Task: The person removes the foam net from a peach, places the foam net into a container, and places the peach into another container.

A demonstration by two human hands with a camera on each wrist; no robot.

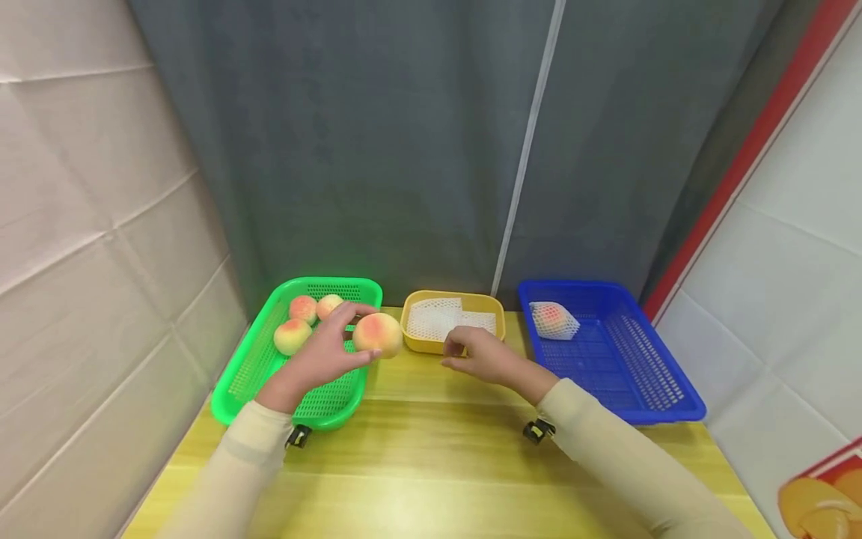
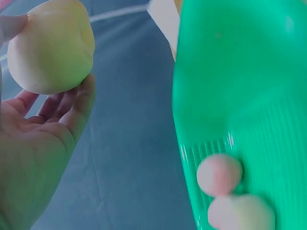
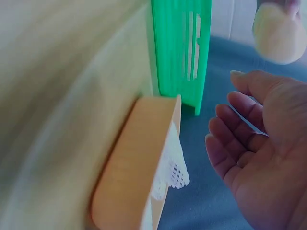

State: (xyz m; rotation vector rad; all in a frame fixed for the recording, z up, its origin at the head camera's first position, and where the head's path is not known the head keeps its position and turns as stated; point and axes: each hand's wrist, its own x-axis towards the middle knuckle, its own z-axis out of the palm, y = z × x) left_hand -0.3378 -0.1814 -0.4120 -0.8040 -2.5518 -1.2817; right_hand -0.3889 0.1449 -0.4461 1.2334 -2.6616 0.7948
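My left hand (image 1: 323,358) holds a peach (image 1: 378,335) between thumb and fingers, above the right rim of the green basket (image 1: 225,389). In the left wrist view the peach (image 2: 53,48) rests on the fingertips with the thumb on its upper side. Several more peaches, such as this one (image 1: 292,337), lie in the basket. My right hand (image 1: 481,353) hovers at the front edge of the yellow tray (image 1: 424,346), fingers loosely bent, nothing in them. White foam nets (image 1: 434,318) lie in the tray; one net (image 3: 176,163) pokes over its rim in the right wrist view.
A blue basket (image 1: 613,415) stands on the right, holding a peach in a white foam net (image 1: 554,320) at its back left. All containers sit on a wooden table (image 1: 417,464). A dark curtain (image 1: 350,150) hangs behind, with pale walls at both sides.
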